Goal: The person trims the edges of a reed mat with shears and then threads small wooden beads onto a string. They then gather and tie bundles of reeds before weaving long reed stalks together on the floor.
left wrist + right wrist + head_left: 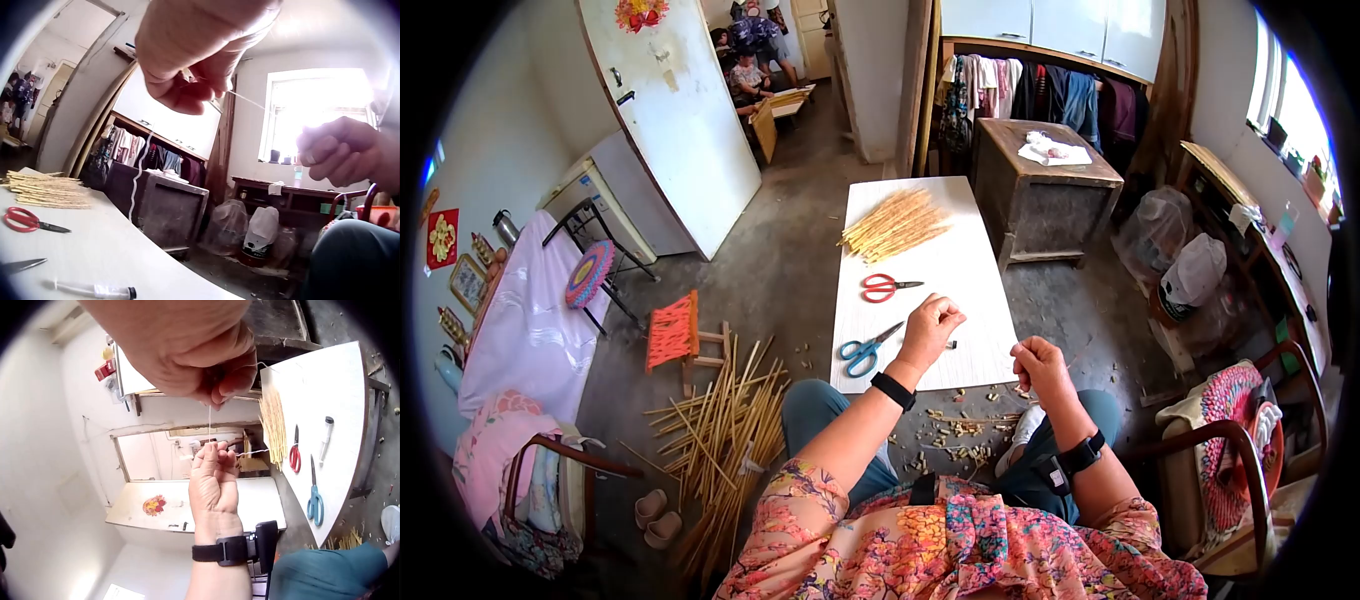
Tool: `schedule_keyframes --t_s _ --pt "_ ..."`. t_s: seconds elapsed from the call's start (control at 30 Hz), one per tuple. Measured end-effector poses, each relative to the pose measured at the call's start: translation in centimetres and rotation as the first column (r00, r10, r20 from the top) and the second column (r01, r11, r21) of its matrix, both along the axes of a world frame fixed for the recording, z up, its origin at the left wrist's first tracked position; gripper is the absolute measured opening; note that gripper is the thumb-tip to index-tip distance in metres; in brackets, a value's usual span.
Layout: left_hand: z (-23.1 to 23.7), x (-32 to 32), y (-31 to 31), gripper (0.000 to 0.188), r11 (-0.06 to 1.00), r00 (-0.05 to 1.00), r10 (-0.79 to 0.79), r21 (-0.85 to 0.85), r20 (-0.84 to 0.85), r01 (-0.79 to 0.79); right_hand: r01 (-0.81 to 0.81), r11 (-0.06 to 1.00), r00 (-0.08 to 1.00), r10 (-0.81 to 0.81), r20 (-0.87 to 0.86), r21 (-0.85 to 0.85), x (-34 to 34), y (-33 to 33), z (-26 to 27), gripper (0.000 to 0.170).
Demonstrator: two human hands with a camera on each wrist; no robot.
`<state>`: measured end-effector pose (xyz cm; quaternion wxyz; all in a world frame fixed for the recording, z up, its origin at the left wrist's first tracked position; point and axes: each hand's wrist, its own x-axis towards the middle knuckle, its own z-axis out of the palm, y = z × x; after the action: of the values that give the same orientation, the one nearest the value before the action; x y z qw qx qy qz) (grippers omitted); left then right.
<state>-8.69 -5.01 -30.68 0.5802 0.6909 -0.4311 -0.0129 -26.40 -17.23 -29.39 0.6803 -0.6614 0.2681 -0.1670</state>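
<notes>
A thin white thread point(247, 100) runs taut between the two hands, held above the front of the white table point(970, 370). My left hand point(930, 335) pinches it between thumb and fingers, and a loose white length point(139, 175) dangles below that hand in the left wrist view. My right hand point(1045, 372), fingers curled, grips the other part, its fingertips partly hidden. On the table lie red scissors point(882, 288), blue scissors point(862, 356), a bundle of straw-coloured stalks point(895, 225) and a clear tube with a black end point(326, 440).
Long stalks point(720, 430) lie on the floor left of my legs, near an orange-topped stool point(672, 332). Cut bits point(955, 430) litter the floor below the table's front edge. A dark wooden cabinet point(1045, 215) stands behind right, and a chair point(1230, 450) at right.
</notes>
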Motion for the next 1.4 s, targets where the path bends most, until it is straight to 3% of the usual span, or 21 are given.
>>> schedule_keyframes --t_s 0.1,0.17,0.2,0.23,0.27,0.3,0.33,0.43,0.47,0.53,0.63,0.8,0.9,1.03,1.07,1.1,1.17,1.23,1.3,1.37,1.4 --pt "-1.8 0.0 0.5 0.010 0.999 0.995 0.045 0.029 -0.093 -0.043 -0.043 0.995 0.999 0.042 -0.009 -0.085 0.4 -0.4 0.4 0.013" --pt "-2.7 -0.6 1.0 0.010 0.988 0.963 0.123 0.059 0.239 -0.141 -0.047 0.990 0.998 0.042 -0.038 -0.133 0.8 -0.1 1.1 0.014" --pt "-2.5 -1.5 1.2 0.023 0.980 0.966 0.144 0.106 0.214 -0.170 -0.087 0.952 0.996 0.078 -0.043 -0.295 1.1 0.1 1.3 0.014" --pt "-1.7 -2.5 1.4 0.023 0.979 0.966 0.145 0.108 0.214 -0.171 -0.124 0.885 0.992 0.112 -0.054 -0.448 1.3 0.5 1.7 0.014" --pt "-1.0 -3.6 1.6 0.030 0.997 0.973 -0.079 -0.012 -0.217 0.079 -0.134 0.854 0.991 0.121 -0.059 -0.503 1.5 1.2 2.3 0.014" --pt "-0.1 -4.4 1.9 0.038 0.942 0.752 -0.334 -0.223 -0.568 0.250 -0.138 0.834 0.988 0.150 -0.021 -0.534 1.8 1.6 2.3 0.015" --pt "0.6 -4.6 2.5 0.037 0.894 0.600 -0.434 -0.237 -0.672 0.381 -0.145 0.824 0.985 0.170 -0.006 -0.547 2.0 2.2 2.7 0.015" --pt "1.3 -5.8 3.7 0.023 0.892 0.485 -0.433 -0.285 -0.760 0.351 -0.140 0.812 0.983 0.185 0.023 -0.567 2.5 3.9 3.3 0.016" --pt "1.0 -5.8 4.1 0.023 0.893 0.485 -0.431 -0.284 -0.761 0.349 -0.152 0.820 0.979 0.200 0.028 -0.552 2.6 4.3 3.3 0.016" --pt "0.4 -5.8 4.8 0.012 0.929 0.623 -0.344 -0.158 -0.702 0.335 -0.172 0.821 0.973 0.227 0.034 -0.544 2.7 4.8 2.9 0.015" --pt "-0.1 -5.9 5.8 0.008 0.969 0.748 -0.217 -0.043 -0.627 0.245 -0.221 0.833 0.970 0.242 -0.026 -0.508 2.6 5.6 3.3 0.014" --pt "1.0 -6.4 7.3 0.015 0.992 0.763 -0.101 -0.008 -0.638 0.124 -0.178 0.821 0.972 0.233 0.034 -0.543 2.1 5.3 1.6 0.015" --pt "0.8 -6.1 8.0 0.011 0.982 0.670 -0.176 -0.172 -0.721 0.072 -0.222 0.929 0.975 0.203 -0.093 -0.295 1.2 5.5 2.4 0.016" --pt "0.1 -5.8 8.3 0.010 0.977 0.620 -0.214 -0.176 -0.755 0.123 -0.219 0.970 0.975 0.214 -0.063 -0.104 0.6 5.2 0.9 0.014" --pt "-0.1 -6.0 8.1 0.012 0.992 0.836 -0.122 -0.031 -0.534 0.125 -0.201 0.949 0.980 0.192 -0.061 -0.242 0.4 5.3 0.8 0.014" --pt "0.0 -6.1 7.9 0.016 0.992 0.969 -0.040 0.104 -0.244 0.067 -0.188 0.906 0.982 0.182 -0.052 -0.381 0.6 5.5 0.8 0.015" --pt "0.2 -6.8 7.7 0.034 0.996 0.969 -0.049 0.059 -0.244 0.066 -0.203 0.862 0.975 0.223 -0.014 -0.465 0.5 5.8 0.2 0.015" --pt "-0.3 -7.2 7.3 0.035 0.944 0.698 -0.328 -0.199 -0.637 0.262 -0.112 0.765 0.987 0.160 0.018 -0.635 0.6 6.5 -0.1 0.013" --pt "-0.3 -7.6 7.2 0.027 0.914 0.485 -0.403 -0.317 -0.776 0.253 -0.132 0.740 0.991 0.124 -0.060 -0.659 0.7 7.3 0.6 0.011" --pt "-0.6 -7.5 6.9 0.020 0.928 0.484 -0.370 -0.289 -0.793 0.235 -0.152 0.783 0.987 0.154 -0.049 -0.603 0.8 7.7 0.9 0.009" --pt "-0.9 -7.4 6.9 0.016 0.934 0.492 -0.351 -0.260 -0.797 0.244 -0.135 0.713 0.987 0.161 -0.027 -0.688 0.8 7.7 0.8 0.009"
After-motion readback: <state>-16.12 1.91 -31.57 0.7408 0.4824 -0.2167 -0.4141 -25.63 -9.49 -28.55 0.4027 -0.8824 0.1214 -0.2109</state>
